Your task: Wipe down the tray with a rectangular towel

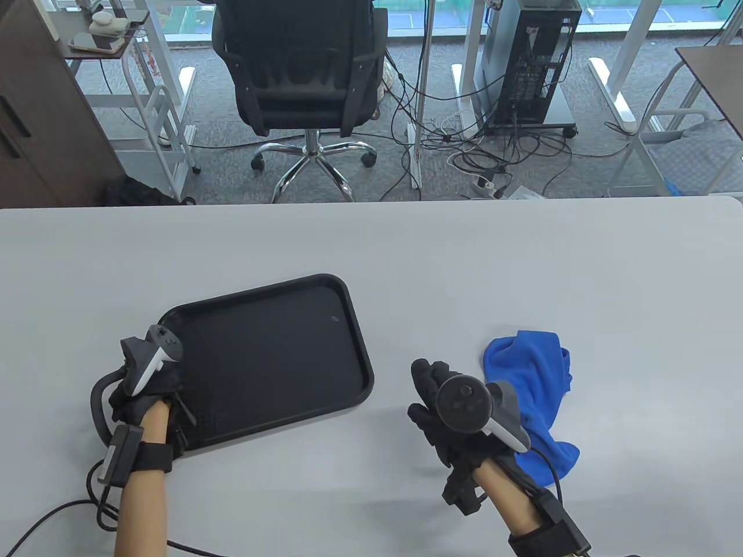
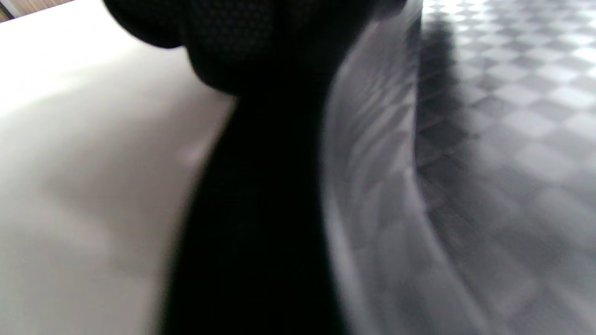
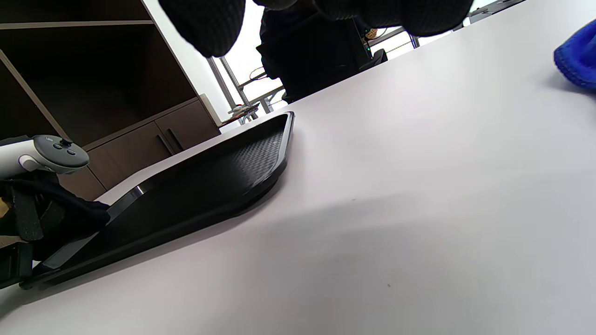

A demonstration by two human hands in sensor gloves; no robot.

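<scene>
The black tray (image 1: 273, 354) lies at the front left of the grey table. My left hand (image 1: 158, 387) is at the tray's near-left corner and grips its rim. The left wrist view shows a dark gloved finger (image 2: 260, 186) lying over the rim beside the tray's patterned floor (image 2: 512, 116). The blue towel (image 1: 534, 394) lies crumpled on the table, to the right of the tray. My right hand (image 1: 432, 400) hovers just left of the towel with its fingers spread, holding nothing. The right wrist view shows those fingertips (image 3: 205, 23), the tray (image 3: 260, 158) and a corner of the towel (image 3: 577, 60).
Bare table (image 1: 464, 272) lies between the tray and the towel and behind both. A black office chair (image 1: 302, 69) and a computer tower (image 1: 537, 64) stand on the floor beyond the table's far edge. Cables run from both wrists off the near edge.
</scene>
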